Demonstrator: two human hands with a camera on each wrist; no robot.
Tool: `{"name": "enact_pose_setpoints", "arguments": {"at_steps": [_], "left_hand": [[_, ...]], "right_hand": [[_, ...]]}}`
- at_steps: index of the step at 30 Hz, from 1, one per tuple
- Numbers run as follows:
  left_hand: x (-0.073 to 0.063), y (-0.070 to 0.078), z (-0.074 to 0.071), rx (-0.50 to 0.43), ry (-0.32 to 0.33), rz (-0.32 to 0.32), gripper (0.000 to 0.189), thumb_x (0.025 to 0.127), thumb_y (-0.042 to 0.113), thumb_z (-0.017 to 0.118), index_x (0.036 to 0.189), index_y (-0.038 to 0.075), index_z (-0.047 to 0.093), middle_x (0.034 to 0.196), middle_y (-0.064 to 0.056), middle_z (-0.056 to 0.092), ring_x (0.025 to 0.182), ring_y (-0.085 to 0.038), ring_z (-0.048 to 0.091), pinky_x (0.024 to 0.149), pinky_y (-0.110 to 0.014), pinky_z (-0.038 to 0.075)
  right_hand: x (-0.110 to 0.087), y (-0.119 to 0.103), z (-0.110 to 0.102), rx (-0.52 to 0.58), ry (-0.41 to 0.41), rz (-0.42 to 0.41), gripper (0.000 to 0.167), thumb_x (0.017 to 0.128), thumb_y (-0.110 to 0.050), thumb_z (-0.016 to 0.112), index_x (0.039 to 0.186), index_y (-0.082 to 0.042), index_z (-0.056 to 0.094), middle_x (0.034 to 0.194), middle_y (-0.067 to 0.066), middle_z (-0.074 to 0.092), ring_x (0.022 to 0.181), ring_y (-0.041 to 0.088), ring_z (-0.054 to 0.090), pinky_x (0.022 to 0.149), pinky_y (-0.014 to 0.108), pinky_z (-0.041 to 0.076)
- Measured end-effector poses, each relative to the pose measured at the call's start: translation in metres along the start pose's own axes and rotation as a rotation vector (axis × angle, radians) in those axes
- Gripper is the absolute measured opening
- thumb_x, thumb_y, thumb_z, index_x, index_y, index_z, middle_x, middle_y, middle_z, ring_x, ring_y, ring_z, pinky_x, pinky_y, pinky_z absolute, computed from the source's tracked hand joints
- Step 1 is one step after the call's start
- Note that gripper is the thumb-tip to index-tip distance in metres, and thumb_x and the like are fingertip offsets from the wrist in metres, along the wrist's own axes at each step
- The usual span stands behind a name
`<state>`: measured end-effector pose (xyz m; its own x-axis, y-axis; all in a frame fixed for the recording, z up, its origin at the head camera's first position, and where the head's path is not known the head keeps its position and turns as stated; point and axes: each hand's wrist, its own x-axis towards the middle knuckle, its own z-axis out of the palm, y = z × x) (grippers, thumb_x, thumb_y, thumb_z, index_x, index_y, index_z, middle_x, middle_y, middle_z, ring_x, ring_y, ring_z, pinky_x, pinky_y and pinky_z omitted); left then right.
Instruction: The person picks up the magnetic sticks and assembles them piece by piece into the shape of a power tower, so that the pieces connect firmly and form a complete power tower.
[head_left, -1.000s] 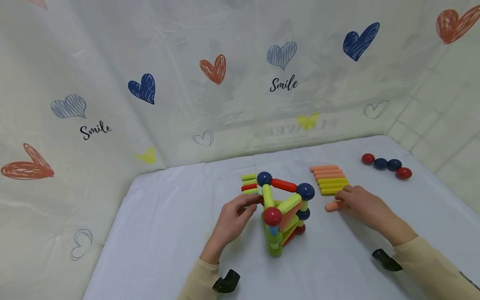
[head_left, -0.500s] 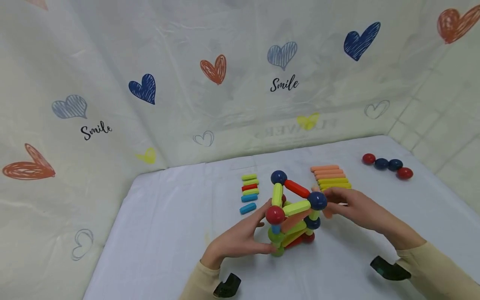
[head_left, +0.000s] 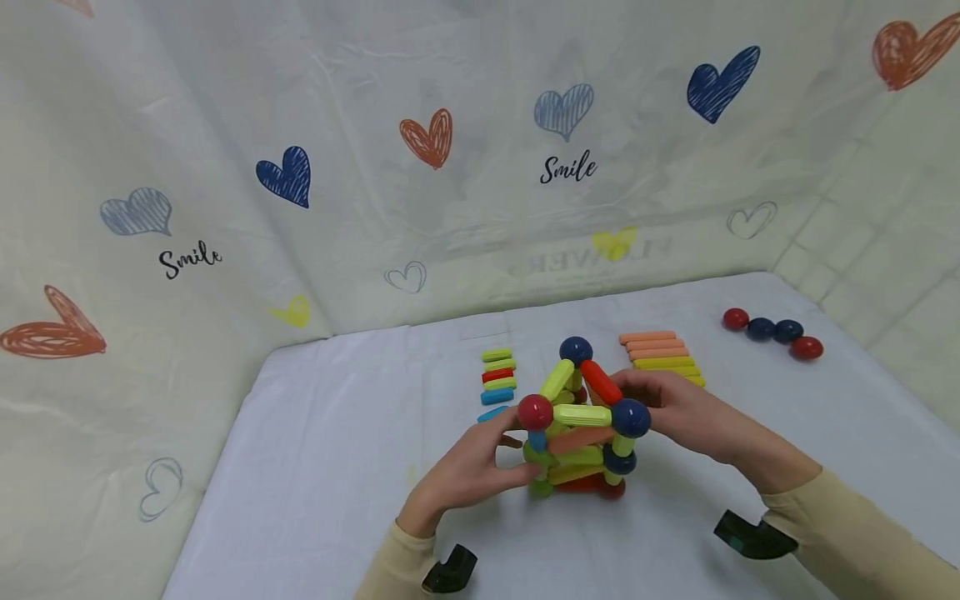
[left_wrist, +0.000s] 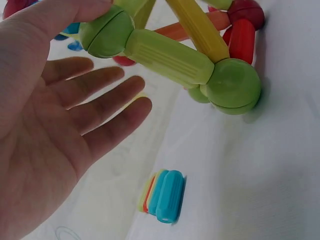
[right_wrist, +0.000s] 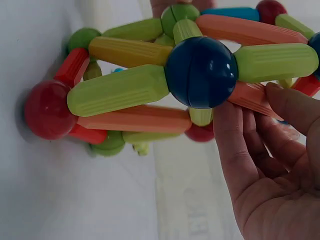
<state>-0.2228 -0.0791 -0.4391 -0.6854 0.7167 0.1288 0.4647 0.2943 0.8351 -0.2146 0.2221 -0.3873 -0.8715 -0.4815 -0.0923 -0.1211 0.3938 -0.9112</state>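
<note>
A frame of magnetic sticks and balls [head_left: 576,416] stands on the table between both hands. My left hand [head_left: 468,468] is at its left side. In the left wrist view, the thumb touches a green ball [left_wrist: 106,32], while the other fingers [left_wrist: 112,120] stretch out loosely beside the frame. At the frame's far right, my right hand [head_left: 686,410] pinches an orange magnetic stick [right_wrist: 255,99] between thumb and fingers, behind a dark blue ball [right_wrist: 201,72]. That blue ball hides part of the stick, so whether its end touches the frame cannot be told.
Behind the frame lies a column of short green, red and blue sticks [head_left: 498,375]. Longer orange and yellow sticks [head_left: 654,343] are lined up farther right. Several red and blue balls [head_left: 774,330] rest at the back right. A printed curtain [head_left: 480,167] hangs behind the table.
The right hand has brought an orange stick from the row at right to the frame. The frame has turned and shifted slightly right, with the left hand now lower against its side.
</note>
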Motion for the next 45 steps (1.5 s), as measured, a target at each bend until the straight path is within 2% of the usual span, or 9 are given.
{"name": "enact_pose_setpoints", "arguments": {"at_steps": [5,9,15,20,23,27,32,37,45], "left_hand": [[-0.001,-0.003,-0.003,-0.029,-0.002,0.044,0.046,0.09,0.016,0.072,0.131,0.015,0.053,0.119,0.003,0.062,0.109,-0.006,0.058,0.091,-0.027,0.052],[0.0,-0.003,-0.005,-0.043,-0.005,0.079,0.041,0.09,0.013,0.072,0.127,0.012,0.056,0.114,0.002,0.063,0.105,-0.007,0.06,0.09,-0.029,0.053],[0.0,-0.005,-0.011,-0.078,-0.025,0.067,0.039,0.093,0.012,0.068,0.129,0.013,0.056,0.117,0.002,0.063,0.109,-0.01,0.059,0.093,-0.035,0.052],[0.002,-0.004,-0.015,-0.133,0.076,0.063,0.033,0.099,0.006,0.054,0.132,0.008,0.055,0.126,-0.005,0.061,0.117,-0.02,0.057,0.096,-0.033,0.05],[0.009,-0.004,-0.016,-0.158,0.148,0.095,0.038,0.102,0.004,0.047,0.139,0.011,0.051,0.136,-0.005,0.056,0.125,-0.019,0.052,0.099,-0.032,0.047],[0.027,0.0,-0.02,-0.192,0.185,0.179,0.047,0.101,-0.003,0.038,0.145,0.012,0.046,0.148,-0.001,0.046,0.133,-0.016,0.044,0.103,-0.036,0.045],[0.051,0.032,-0.031,-0.236,0.122,0.266,0.054,0.096,-0.015,0.027,0.146,0.0,0.041,0.154,-0.011,0.037,0.139,-0.02,0.038,0.104,-0.043,0.043],[0.065,0.059,-0.037,-0.224,0.035,0.262,0.051,0.096,-0.013,0.027,0.143,-0.003,0.044,0.151,-0.013,0.042,0.137,-0.015,0.041,0.104,-0.036,0.044],[0.067,0.056,-0.037,-0.226,0.033,0.219,0.051,0.096,-0.013,0.029,0.142,-0.002,0.047,0.147,-0.013,0.047,0.132,-0.013,0.047,0.102,-0.031,0.045]], "right_hand": [[-0.001,-0.004,0.004,-0.041,0.005,-0.001,0.036,0.097,-0.024,0.062,0.125,-0.002,0.058,0.11,0.012,0.061,0.101,0.033,0.053,0.082,0.034,0.052],[-0.002,-0.006,0.005,-0.028,0.026,0.024,0.036,0.096,-0.025,0.063,0.124,-0.002,0.059,0.11,0.012,0.061,0.101,0.032,0.053,0.083,0.036,0.052],[-0.002,-0.006,0.006,-0.005,0.041,0.038,0.034,0.097,-0.025,0.063,0.122,-0.003,0.059,0.11,0.012,0.061,0.102,0.032,0.053,0.084,0.038,0.051],[-0.002,-0.004,0.006,0.001,0.048,0.037,0.035,0.097,-0.025,0.063,0.123,-0.002,0.059,0.111,0.013,0.061,0.103,0.032,0.053,0.084,0.038,0.052],[-0.003,-0.004,0.006,0.003,0.051,0.036,0.036,0.097,-0.025,0.063,0.124,-0.001,0.058,0.111,0.013,0.061,0.103,0.032,0.053,0.084,0.038,0.052],[-0.003,-0.003,0.006,0.005,0.053,0.038,0.036,0.097,-0.025,0.063,0.124,-0.002,0.058,0.112,0.013,0.061,0.103,0.032,0.054,0.084,0.039,0.052],[-0.003,-0.002,0.006,0.005,0.048,0.034,0.035,0.097,-0.025,0.063,0.124,-0.003,0.059,0.113,0.012,0.062,0.104,0.032,0.054,0.085,0.039,0.052],[-0.003,-0.002,0.005,0.005,0.044,0.028,0.034,0.097,-0.025,0.062,0.123,-0.004,0.059,0.112,0.012,0.062,0.104,0.032,0.053,0.086,0.04,0.051],[-0.002,0.0,0.008,0.009,0.036,0.02,0.035,0.097,-0.026,0.062,0.125,-0.005,0.059,0.115,0.011,0.062,0.107,0.032,0.053,0.089,0.042,0.048]]}}
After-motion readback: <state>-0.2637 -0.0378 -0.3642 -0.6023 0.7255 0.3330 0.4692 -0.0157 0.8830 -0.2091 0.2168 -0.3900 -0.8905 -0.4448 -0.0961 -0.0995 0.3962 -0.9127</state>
